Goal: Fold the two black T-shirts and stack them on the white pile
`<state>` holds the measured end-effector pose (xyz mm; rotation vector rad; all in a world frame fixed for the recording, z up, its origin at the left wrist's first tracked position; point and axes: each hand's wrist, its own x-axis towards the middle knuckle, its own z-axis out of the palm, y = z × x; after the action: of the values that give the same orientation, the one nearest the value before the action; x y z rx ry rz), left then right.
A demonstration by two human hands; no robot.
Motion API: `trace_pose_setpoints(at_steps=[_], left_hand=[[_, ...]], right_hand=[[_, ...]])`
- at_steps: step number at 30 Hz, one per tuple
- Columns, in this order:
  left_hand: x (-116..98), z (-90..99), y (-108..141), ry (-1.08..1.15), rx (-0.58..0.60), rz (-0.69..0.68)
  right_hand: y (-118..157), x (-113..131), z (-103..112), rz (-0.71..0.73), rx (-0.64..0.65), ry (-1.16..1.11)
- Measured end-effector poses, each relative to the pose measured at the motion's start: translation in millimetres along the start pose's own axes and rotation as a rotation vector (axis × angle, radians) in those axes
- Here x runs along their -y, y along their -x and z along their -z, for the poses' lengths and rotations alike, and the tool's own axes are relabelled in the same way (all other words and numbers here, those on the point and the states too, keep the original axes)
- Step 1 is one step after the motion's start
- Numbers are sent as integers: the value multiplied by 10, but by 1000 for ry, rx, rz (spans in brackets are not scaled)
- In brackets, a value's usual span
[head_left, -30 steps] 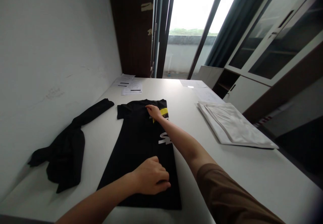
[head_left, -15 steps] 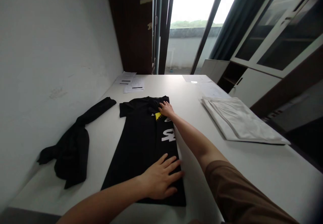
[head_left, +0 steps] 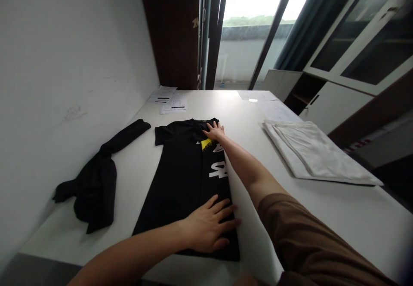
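Note:
A black T-shirt [head_left: 177,178] lies on the white table, its right side folded over lengthwise so that white lettering and a yellow patch show on the folded strip. My left hand [head_left: 209,226] rests flat on the lower part of that strip, fingers spread, fingertips reaching past the folded edge. Farther up, my right hand [head_left: 215,131] lies on the shirt's upper right corner near the shoulder, fingers apart. Neither hand grips the cloth. One short sleeve sticks out at the upper left.
Another black garment [head_left: 97,182] lies crumpled on the left by the wall. On the right sits a folded white cloth [head_left: 316,152]. Printed papers [head_left: 172,103] lie at the table's far left corner, more sheets [head_left: 274,109] at the far right. White cabinets [head_left: 338,105] stand beyond.
The camera view has shifted slightly. My right hand's fingers have spread a little on the shirt's upper corner; my left hand stays on the lower part.

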<state>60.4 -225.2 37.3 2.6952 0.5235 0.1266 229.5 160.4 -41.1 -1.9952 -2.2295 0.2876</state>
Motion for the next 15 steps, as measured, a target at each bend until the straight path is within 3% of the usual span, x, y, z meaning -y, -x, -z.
trace_pose_setpoints(at_steps=[4,8,10,15], left_hand=[[0,14,4,6,-8,-8],[8,1,11,-12,-19,-6],[11,-11,15,-19,-23,-8],[20,-27,13,-6,-31,-10]], right_hand=[[83,106,129,-13,-28,-48],[352,370,137,115,-322,-79],[533,533,88,191,-394,-115],[839,830,-27,258,-272,-93]])
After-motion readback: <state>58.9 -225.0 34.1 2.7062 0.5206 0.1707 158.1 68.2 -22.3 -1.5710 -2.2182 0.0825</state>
